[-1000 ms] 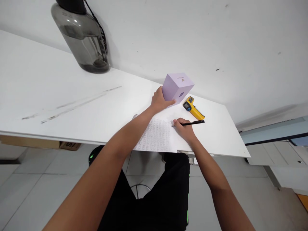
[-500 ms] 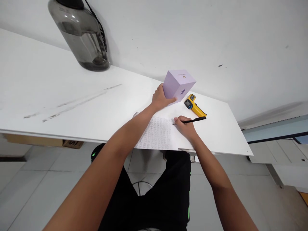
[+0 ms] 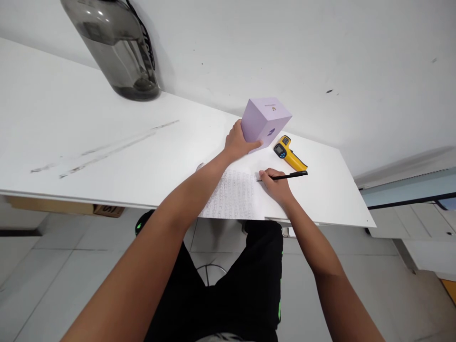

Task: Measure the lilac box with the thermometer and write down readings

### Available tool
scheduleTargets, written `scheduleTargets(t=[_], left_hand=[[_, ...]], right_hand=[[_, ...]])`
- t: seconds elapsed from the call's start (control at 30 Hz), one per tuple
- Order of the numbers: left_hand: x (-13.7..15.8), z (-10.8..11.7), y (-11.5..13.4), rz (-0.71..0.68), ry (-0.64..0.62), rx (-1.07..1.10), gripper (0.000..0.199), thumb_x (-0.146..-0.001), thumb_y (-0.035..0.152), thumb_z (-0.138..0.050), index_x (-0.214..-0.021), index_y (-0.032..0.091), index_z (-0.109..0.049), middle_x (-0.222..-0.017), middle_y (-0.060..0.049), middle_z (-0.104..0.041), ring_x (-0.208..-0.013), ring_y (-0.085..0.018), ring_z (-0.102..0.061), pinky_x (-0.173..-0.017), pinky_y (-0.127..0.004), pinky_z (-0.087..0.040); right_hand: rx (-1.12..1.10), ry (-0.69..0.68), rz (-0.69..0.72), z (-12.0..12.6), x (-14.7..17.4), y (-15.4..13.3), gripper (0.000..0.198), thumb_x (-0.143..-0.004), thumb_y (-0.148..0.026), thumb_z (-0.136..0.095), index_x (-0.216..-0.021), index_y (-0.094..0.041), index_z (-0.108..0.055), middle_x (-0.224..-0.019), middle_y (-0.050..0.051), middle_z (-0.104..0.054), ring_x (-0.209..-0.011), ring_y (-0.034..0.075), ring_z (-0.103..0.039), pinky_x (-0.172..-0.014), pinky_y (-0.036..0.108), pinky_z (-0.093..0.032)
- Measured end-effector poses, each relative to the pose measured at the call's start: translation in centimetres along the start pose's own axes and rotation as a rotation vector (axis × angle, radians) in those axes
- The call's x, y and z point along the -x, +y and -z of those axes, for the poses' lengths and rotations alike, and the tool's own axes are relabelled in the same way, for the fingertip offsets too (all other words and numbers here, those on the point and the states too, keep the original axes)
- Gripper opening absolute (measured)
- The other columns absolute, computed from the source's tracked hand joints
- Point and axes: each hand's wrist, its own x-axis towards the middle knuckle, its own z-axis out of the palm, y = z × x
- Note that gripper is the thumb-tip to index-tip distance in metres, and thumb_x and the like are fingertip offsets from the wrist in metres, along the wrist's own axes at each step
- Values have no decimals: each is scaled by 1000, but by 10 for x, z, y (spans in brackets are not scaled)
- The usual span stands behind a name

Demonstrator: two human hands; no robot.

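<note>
Pen: we hold the black pen in our right hand, fingers pinched tight round its front end, the tip down on the sheet and the barrel pointing off to the right, low over the table.
Sheet: the white sheet of paper lies flat at the near edge of the white table, just in front of us; rows of small handwriting fill its left part, and the pen tip stands at the top right of those rows, where the paper is bare.
Box: our left hand is wrapped round the near lower corner of the lilac box, thumb along its front face; the box stands just beyond the sheet, and whether it rests on the sheet's far edge we cannot tell.
Doing it well: as we judge it, we should rest the heel of the right hand on the paper for steady strokes, keep the new column in line with the rows beside it, and hold the box still so that nothing shifts under the pen.
Thermometer: a yellow infrared thermometer gun lies just right of the box, near the pen's back end but apart from it.
Bottle: a large smoky water bottle stands against the wall, well apart to the left.
</note>
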Motion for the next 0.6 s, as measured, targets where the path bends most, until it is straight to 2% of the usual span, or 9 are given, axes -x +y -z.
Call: scheduleTargets(t=[0.2,0.5,0.6], left_hand=[[-1,0,-4,-22,-3,16,100,-67,55,-101,-151,36,-49,-162,-15,-63,-154,-46,-58,-128,-66,-48],[-2,-1,-2,6,6,3,104,-66,54,-100,-155,37,-48,-160,-14,-63,-157,-48,-55,-128,-63,-49],[-2,-2,-4,-3,6,-7,104,-68,55,-99,-156,37,-47,-160,-14,-63,-156,-48,-56,-128,-64,-49]], right_hand=[[-9,-1,-4,0,0,-3,51,-88,-69,-66,-62,-27,-54,-61,0,-51,-68,20,-49,-68,37,-44],[2,13,-5,1,1,0,51,-93,-70,-65,-65,-27,-57,-62,0,-52,-69,21,-51,-70,37,-45],[20,12,16,1,1,2,54,-95,-71,-64,-64,-28,-52,-61,0,-49,-68,20,-49,-69,37,-45]])
